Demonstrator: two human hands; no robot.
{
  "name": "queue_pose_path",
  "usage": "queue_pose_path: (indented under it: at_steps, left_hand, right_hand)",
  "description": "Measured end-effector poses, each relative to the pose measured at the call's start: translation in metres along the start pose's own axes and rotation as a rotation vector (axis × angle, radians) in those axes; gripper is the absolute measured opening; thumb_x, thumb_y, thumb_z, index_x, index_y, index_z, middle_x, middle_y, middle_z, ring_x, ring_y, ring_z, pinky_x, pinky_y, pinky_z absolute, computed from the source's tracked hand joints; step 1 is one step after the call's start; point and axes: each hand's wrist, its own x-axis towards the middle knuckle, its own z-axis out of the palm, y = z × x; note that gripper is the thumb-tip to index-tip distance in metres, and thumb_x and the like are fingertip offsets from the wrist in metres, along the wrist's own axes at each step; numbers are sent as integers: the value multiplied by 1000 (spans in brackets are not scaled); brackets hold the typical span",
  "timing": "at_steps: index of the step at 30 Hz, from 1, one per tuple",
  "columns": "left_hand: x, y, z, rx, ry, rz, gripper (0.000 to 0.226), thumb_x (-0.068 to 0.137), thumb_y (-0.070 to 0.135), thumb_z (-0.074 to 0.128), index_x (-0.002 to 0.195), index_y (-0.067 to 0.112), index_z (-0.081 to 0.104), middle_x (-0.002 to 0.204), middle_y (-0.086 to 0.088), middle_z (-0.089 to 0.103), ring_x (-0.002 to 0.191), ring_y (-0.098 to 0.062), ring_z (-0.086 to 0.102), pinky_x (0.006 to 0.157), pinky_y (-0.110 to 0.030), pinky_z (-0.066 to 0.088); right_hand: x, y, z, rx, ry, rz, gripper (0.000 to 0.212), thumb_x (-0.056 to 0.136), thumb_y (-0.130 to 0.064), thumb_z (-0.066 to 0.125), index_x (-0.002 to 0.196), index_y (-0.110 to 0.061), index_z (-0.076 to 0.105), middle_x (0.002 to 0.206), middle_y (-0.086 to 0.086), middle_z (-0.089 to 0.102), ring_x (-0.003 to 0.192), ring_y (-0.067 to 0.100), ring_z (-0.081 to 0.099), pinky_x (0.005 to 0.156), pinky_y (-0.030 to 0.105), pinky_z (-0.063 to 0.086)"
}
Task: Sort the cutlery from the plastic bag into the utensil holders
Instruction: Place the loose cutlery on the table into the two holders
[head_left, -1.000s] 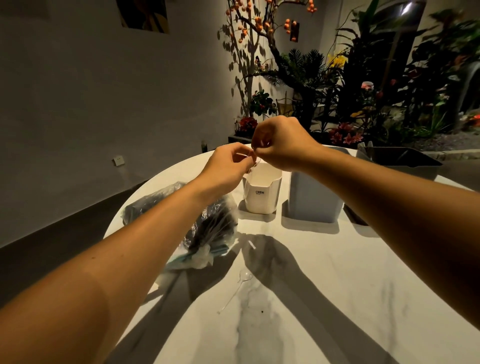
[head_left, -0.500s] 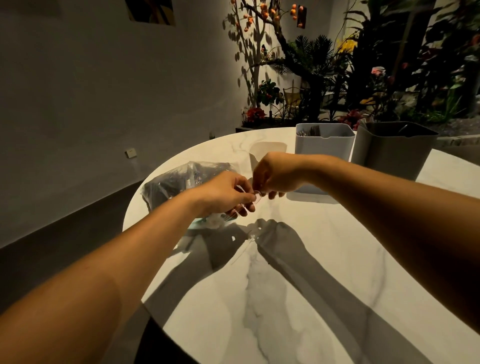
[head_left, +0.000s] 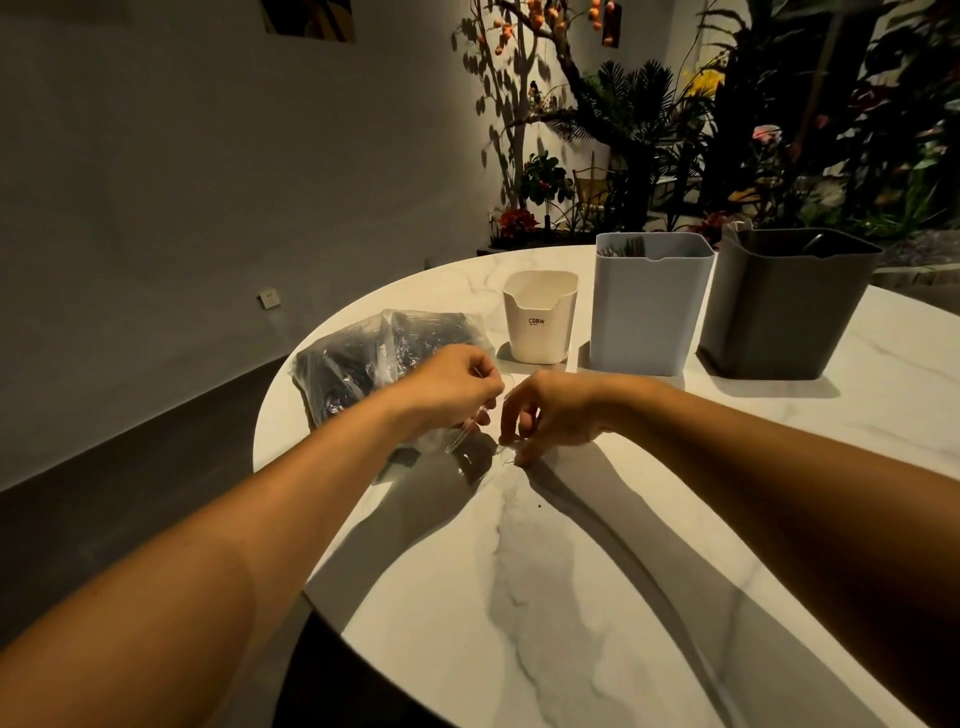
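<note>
Head view: left hand (head_left: 452, 387) grips clear plastic cutlery (head_left: 460, 439), fingers curled round it, beside the plastic bag (head_left: 363, 358). Right hand (head_left: 550, 410) pinches another clear piece (head_left: 506, 457) lying on the bench (head_left: 597, 571). Pick-up step, I judge; next it needs lifting and dropping into the white holder (head_left: 540, 317), grey holder (head_left: 652, 306) or dark holder (head_left: 784, 306).

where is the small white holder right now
In the head view, the small white holder stands on the table left of the blue-grey holder, just behind the plastic bag.
</note>
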Motion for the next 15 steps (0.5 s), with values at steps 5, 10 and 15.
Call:
queue_pose_path:
  at_steps: [5,10,15]
  left_hand:
    - [4,-1,3,-34,6,-13,13,104,14,50,108,5,57,95,-12,69,74,-18,70,73,-33,60]
    - [13,-3,6,-44,79,38,8,103,14,52,96,12,57,90,-10,74,80,-22,73,81,-43,60]
    - [18,7,7,-90,130,119,15,100,17,59,109,10,69,94,-7,75,78,-17,75,76,-35,63]
  right_hand:
    - [-2,3,-1,-71,31,22,31,94,-32,63,121,-16,63,112,2,65,100,19,61,90,27,51]
    - [-8,5,-22,61,55,49,21,99,-15,54,115,-4,62,92,8,69,76,19,71,66,25,59]
    - [-21,4,-56,194,322,-69,21,89,-14,67,107,-8,59,87,9,69,62,13,71,53,18,54]
